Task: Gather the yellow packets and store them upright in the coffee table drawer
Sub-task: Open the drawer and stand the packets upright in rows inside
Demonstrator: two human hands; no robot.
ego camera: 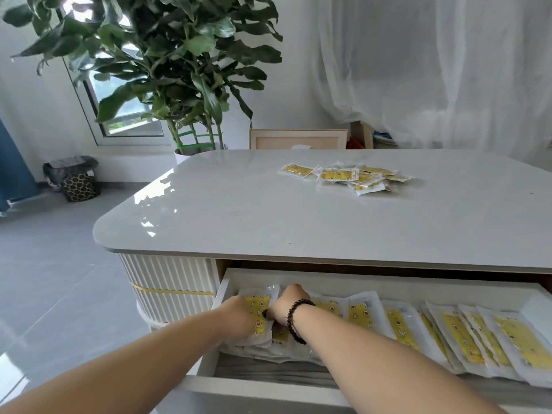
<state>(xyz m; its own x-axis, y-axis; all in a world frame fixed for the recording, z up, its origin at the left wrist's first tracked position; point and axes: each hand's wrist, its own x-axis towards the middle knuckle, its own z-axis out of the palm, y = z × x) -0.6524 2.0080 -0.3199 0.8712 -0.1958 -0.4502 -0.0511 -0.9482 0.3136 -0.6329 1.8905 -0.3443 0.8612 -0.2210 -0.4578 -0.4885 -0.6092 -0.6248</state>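
Left hand: closed on a yellow packet, at the drawer's left end.
Right hand: curled onto the same packet from the right; beaded bracelet on the wrist.
Packet row: leaning in overlap toward the drawer's right end.
Drawer: pulled open under the coffee table front edge.
Loose pile: flat near the tabletop's far edge, right of centre.

Both bare hands reach into the open white coffee table drawer, the left hand and right hand gripping one yellow-and-clear plastic packet at the drawer's left end. A loose pile of matching packets lies on the glossy white tabletop.
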